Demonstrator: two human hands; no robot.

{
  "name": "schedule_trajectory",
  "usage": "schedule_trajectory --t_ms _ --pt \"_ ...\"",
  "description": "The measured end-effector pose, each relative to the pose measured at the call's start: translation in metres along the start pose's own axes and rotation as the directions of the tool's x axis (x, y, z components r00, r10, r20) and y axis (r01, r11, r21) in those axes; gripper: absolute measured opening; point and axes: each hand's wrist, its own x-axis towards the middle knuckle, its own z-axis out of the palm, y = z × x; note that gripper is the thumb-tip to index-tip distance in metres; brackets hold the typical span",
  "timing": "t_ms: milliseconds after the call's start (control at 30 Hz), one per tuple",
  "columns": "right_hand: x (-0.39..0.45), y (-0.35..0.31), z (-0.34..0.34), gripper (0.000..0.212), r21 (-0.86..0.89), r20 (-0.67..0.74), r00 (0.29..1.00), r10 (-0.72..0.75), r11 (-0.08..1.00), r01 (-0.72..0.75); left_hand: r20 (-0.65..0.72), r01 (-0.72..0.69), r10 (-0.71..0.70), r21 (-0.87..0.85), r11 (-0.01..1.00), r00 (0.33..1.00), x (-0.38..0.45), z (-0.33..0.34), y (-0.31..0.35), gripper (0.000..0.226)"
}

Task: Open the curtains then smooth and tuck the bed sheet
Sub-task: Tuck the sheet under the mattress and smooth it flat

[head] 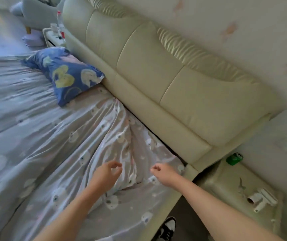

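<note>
Both forearms reach in from six o'clock; the left hand (107, 173) and right hand (161, 172) hover over the rumpled bed sheet (55, 136), fingers loosely curled, holding nothing. Smoothing seems in hand; next, I judge, comes gripping the bunched fabric at one o'clock and tucking it beside the headboard (156, 80).

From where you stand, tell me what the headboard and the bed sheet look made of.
Headboard: looks like cream leather or faux leather, padded, with stitched panels and a glossy sheen on its gathered top. Bed sheet: thin woven fabric, perhaps cotton or a smooth blend, creasing into soft, faintly shiny folds.
</note>
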Motion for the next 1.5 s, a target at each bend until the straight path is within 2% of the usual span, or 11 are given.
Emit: schedule_trajectory --t_ms 133,333,500,600,733,800,933,1000,1100,1233,1500 --pt "0.157 0.089 0.012 0.031 -0.127 0.055 0.995 0.077 0.989 -0.070 0.065 0.152 -0.157 0.076 0.986 0.986 0.099 0.076 -0.055 0.031" --pt "0.363 0.210 -0.025 0.022 -0.212 -0.126 0.982 0.141 0.963 -0.165 0.197 0.360 -0.374 0.104 0.927 0.906 0.290 0.208 -0.110 0.109" --pt "0.449 0.245 -0.012 0.065 -0.191 -0.238 0.970 0.049 0.977 -0.096 -0.077 0.394 -0.386 0.195 0.898 0.919 0.353 0.270 -0.148 0.071" --pt "0.463 0.251 0.001 0.031 -0.204 -0.311 0.949 -0.041 0.979 -0.024 -0.116 0.333 -0.312 0.348 0.876 0.943 0.356 0.272 -0.156 0.037" --pt "0.466 0.275 -0.002 0.019 -0.112 -0.236 0.971 0.036 0.992 -0.064 0.095 0.246 -0.286 0.304 0.920 0.953 0.362 0.255 -0.127 0.020" --pt "0.461 0.288 -0.013 0.016 0.027 -0.323 0.941 0.100 0.995 -0.097 0.162 0.204 -0.275 0.356 0.912 0.948 0.363 0.264 -0.091 0.028" --pt "0.443 0.276 -0.010 0.018 0.226 -0.647 0.744 0.170 0.974 -0.026 0.400 0.231 -0.262 0.125 0.965 0.878 0.363 0.315 -0.036 0.028" --pt "0.442 0.267 -0.004 0.020 0.412 -0.667 0.682 0.299 0.911 0.003 0.408 0.242 -0.267 0.112 0.964 0.873 0.375 0.329 -0.027 0.025" --pt "0.445 0.286 0.011 0.029 0.503 -0.543 0.805 0.237 0.860 0.086 0.425 0.293 -0.296 0.075 0.953 0.855 0.381 0.331 -0.032 0.026" --pt "0.447 0.341 0.011 0.062 -0.074 -0.379 0.920 -0.093 0.995 0.070 0.377 0.264 -0.262 0.049 0.963 0.888 0.375 0.331 -0.032 0.026" --pt "0.410 0.404 -0.020 0.049 0.074 -0.366 0.925 0.105 0.994 -0.083 0.207 0.128 -0.137 0.054 0.990 0.969 0.349 0.325 -0.028 0.022"
